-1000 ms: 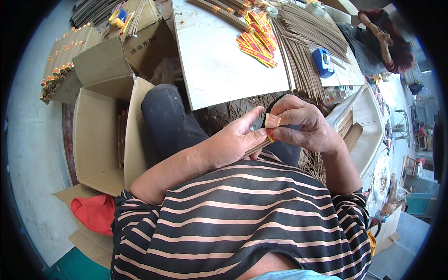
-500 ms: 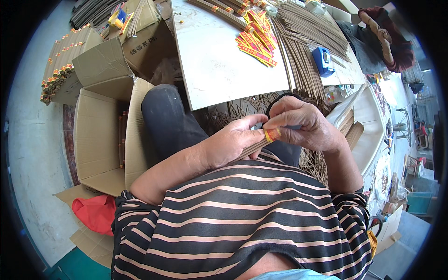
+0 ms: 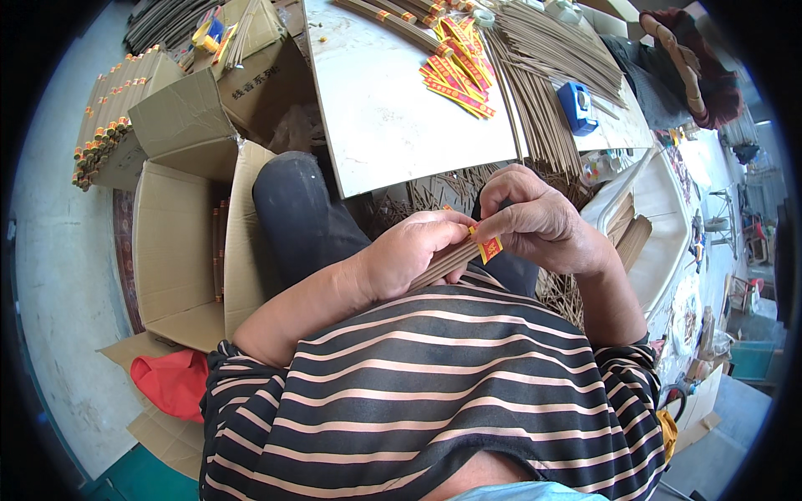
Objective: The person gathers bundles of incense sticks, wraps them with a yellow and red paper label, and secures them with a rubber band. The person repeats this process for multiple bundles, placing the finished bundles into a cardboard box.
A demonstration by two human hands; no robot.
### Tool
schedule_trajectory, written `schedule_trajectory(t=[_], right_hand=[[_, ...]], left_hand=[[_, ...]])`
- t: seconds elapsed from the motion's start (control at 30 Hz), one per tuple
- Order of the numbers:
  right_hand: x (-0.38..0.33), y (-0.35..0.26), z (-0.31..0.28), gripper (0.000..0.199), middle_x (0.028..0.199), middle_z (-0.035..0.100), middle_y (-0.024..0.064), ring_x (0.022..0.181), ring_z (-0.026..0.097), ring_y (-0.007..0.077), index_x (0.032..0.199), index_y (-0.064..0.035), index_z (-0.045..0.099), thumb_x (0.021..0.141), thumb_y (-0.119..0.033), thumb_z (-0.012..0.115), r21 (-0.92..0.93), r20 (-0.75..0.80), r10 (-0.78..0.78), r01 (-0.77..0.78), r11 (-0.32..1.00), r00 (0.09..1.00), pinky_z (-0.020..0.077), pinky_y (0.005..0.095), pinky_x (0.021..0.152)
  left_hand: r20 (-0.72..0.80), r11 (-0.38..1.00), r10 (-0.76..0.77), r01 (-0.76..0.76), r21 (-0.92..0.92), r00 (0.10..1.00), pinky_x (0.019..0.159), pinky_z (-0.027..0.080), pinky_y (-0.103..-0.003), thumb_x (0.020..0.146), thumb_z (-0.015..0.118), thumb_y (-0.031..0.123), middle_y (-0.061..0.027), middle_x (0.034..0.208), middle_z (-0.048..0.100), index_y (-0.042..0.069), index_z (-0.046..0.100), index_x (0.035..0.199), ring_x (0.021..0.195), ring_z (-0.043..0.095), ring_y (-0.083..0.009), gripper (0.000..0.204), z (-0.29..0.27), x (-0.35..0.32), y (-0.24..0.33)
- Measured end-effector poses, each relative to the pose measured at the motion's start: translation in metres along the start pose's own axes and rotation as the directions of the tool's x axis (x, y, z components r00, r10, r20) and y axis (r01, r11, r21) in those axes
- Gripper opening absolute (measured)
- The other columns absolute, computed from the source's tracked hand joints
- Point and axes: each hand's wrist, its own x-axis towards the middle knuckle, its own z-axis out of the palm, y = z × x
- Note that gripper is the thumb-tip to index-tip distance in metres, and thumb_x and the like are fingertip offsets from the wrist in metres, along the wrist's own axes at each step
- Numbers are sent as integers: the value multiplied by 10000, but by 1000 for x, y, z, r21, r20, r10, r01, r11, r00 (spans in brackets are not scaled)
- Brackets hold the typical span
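Observation:
Across my lap, my left hand (image 3: 407, 252) is wrapped round a bundle of thin brown incense sticks (image 3: 441, 265), its thumb and fingers near the bundle's right end. A red and yellow paper band (image 3: 490, 248) lies at that end. My right hand (image 3: 541, 224) pinches the band between thumb and forefinger, and one end of it hangs down below the fingers. Another bit of the band shows just above my left fingertips. How far the paper goes round the sticks is hidden by my fingers.
A white table (image 3: 393, 125) ahead carries loose paper bands (image 3: 464, 79), loose incense sticks (image 3: 543, 108) and a blue tape dispenser (image 3: 578, 108). An open cardboard box (image 3: 180, 250) stands at my left, with banded bundles (image 3: 117, 108) stacked beyond. Another person (image 3: 685, 71) is at the far right.
The band sat against the bundle's end; now one end hangs lower and another piece shows above my left fingers. My right hand has shifted slightly, while my left keeps its hold.

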Motion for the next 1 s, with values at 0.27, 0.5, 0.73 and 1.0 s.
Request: schedule_trajectory(t=[0.27, 0.5, 0.73, 1.0], right_hand=[[5, 2, -5, 152, 859, 494, 5, 922, 489, 194, 863, -106, 682, 716, -136, 706, -7, 4, -126, 126, 992, 992, 406, 312, 818], [6, 12, -5, 116, 886, 484, 16, 968, 477, 225, 841, -103, 681, 743, -161, 705, 204, 39, -120, 109, 973, 992, 394, 357, 845], [2, 12, 1, 357, 1048, 521, 96, 1094, 434, 271, 795, -57, 655, 694, -387, 747, 409, -90, -60, 92, 908, 994, 314, 434, 945], [-4, 1, 50, 357, 703, 519, -6, 629, 468, 56, 802, -20, 539, 793, -342, 694, 689, -188, 596, -328, 646, 780, 390, 195, 534]], left_hand=[[47, 984, -20, 28, -177, 999, 573, 414, -192, 960, 404, 306, -47, 722, 560, 1, 520, 1038, 616, 517, -97, 335, -1, 6, -7], [75, 984, 43, -29, -177, 996, 500, 382, -175, 937, 472, 309, -29, 668, 530, -9, 561, 985, 557, 474, -82, 333, 1, 5, -6], [-101, 998, 29, -34, -46, 994, 452, 335, -161, 919, 476, 387, -5, 597, 477, 21, 561, 910, 465, 396, -59, 376, 3, -4, 6], [-271, 968, 230, -191, 164, 935, 430, 340, -153, 910, 508, 369, -12, 644, 486, 17, 452, 1032, 478, 414, -44, 376, 8, -7, 3]])
